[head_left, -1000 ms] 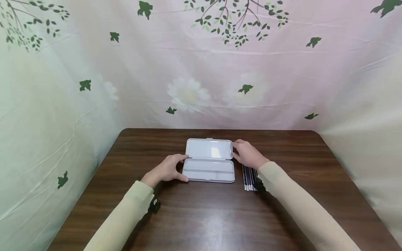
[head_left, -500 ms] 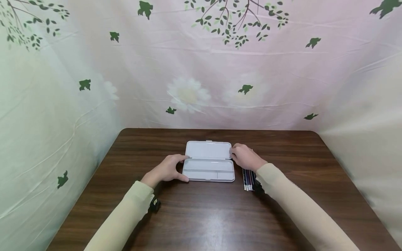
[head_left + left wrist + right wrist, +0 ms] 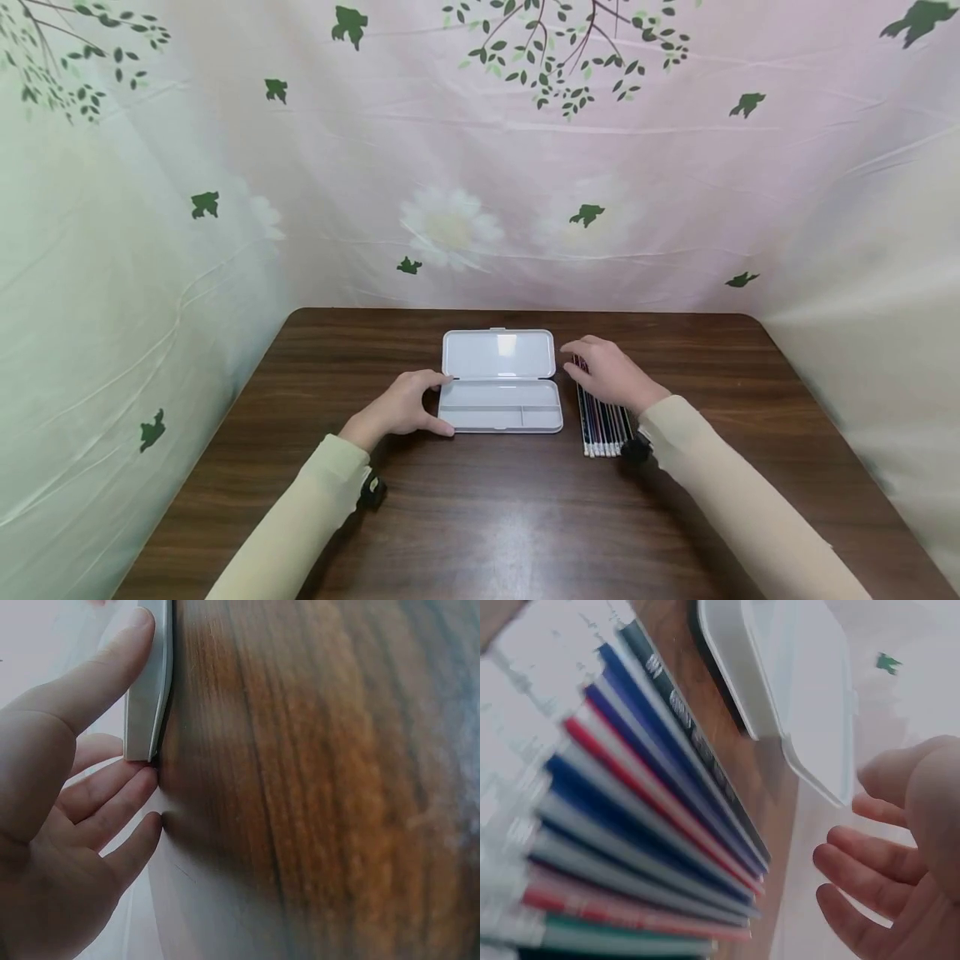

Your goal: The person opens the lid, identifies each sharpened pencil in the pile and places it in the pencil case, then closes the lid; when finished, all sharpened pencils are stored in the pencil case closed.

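A white pencil case (image 3: 500, 407) lies with its lid (image 3: 498, 354) folded back flat on the table; dividers split its inside into compartments. My left hand (image 3: 399, 407) holds the case's left end, thumb on the near side and index fingertip by the hinge. In the left wrist view the thumb (image 3: 112, 671) lies along the case wall (image 3: 146, 712), the other fingers around its corner. Just right of the lid, my right hand (image 3: 609, 372) hovers with loosely bent fingers and nothing in them. Beneath it a row of pencils (image 3: 600, 425) lies side by side, partly covered by the hand.
The brown wooden table (image 3: 480, 517) reaches back to a patterned cloth backdrop (image 3: 495, 167), which also hangs on both sides. In the right wrist view the pencils (image 3: 660, 780), several colours, lie close beside the case's right end (image 3: 735, 667).
The lid tipped up slightly half a second ago and lies back flat now. My right hand let go of its edge and moved right, over the pencils. My left hand has stayed put.
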`<state>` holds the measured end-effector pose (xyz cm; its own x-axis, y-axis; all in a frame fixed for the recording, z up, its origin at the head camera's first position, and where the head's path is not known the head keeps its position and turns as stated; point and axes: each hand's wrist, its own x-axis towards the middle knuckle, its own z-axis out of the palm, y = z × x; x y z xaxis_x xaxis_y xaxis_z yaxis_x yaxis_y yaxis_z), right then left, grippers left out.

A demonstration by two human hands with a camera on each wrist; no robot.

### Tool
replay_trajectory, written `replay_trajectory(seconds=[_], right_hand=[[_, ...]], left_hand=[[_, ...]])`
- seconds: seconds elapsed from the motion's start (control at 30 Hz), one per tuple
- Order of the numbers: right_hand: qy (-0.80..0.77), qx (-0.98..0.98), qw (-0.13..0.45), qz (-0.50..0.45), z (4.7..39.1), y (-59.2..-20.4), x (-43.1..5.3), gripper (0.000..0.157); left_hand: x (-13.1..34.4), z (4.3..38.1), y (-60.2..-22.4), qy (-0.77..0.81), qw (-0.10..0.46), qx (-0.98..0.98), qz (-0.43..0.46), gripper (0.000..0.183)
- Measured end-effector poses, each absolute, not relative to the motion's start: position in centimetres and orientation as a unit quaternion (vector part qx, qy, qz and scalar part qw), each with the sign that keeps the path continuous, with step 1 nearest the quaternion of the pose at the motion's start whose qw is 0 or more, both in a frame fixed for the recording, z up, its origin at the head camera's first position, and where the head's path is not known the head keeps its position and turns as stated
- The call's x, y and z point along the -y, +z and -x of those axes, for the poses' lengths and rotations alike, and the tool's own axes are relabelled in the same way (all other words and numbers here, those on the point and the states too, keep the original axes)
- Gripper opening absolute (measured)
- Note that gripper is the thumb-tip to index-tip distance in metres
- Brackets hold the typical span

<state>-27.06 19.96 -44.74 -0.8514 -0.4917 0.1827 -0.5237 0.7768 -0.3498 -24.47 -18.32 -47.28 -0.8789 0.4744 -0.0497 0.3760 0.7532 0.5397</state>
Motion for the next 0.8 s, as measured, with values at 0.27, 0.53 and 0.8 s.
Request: replay_trajectory(seconds=[0.27,0.53,0.8], right_hand=[[0.204,0.946,0.047,-0.248,24.7,-44.6,-24.0,0.031],[0.217,0.954,-0.012,-0.207,22.8,-45.0,-27.3,0.024],[0.223,0.952,-0.066,-0.199,22.1,-46.1,-28.7,0.016]], left_hand=[[18.4,24.4,-47.5,0.276,0.093,-0.931,-0.221,0.093],[18.5,24.1,-47.9,0.291,0.095,-0.928,-0.212,0.093],[18.3,24.2,-47.5,0.296,0.097,-0.927,-0.207,0.089]])
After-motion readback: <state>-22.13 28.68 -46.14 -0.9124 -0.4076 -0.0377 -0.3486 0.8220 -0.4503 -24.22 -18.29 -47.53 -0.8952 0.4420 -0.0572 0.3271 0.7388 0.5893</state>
